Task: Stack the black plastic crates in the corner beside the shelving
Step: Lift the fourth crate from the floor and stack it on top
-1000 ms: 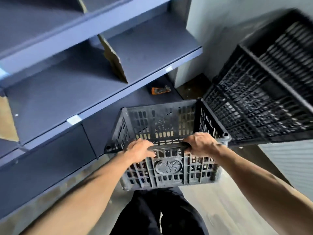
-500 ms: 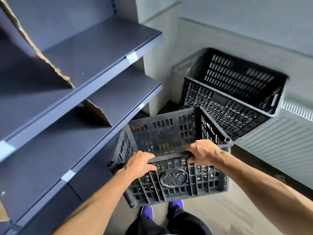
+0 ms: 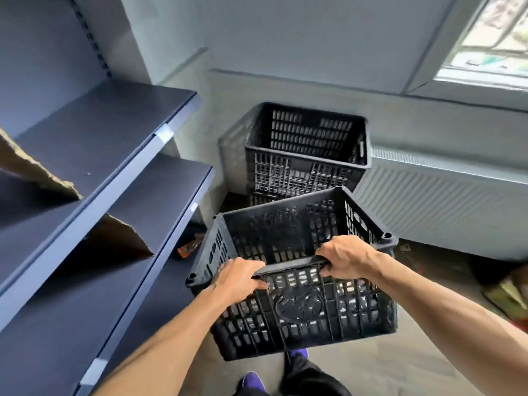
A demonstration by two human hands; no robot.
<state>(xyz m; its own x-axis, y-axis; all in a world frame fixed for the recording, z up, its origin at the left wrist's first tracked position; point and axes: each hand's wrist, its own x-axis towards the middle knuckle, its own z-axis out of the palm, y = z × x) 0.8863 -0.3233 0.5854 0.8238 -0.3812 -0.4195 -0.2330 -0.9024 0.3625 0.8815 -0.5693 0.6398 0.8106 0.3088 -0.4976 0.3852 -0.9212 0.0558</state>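
In the corner, stacked crates [image 3: 305, 155] partly hidden by carried crate [image 3: 303, 304]; both hands [image 3: 238, 277] [image 3: 347, 257] clamped on its rim.

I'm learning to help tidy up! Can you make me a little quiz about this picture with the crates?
1. True or false: both hands grip the near rim of the carried crate.
2. Where does the corner crate stand? A) on a shelf B) on another crate, by the radiator C) on the windowsill
3. Fill in: the carried crate holds ____.

Key:
1. True: left hand, right hand.
2. B
3. nothing
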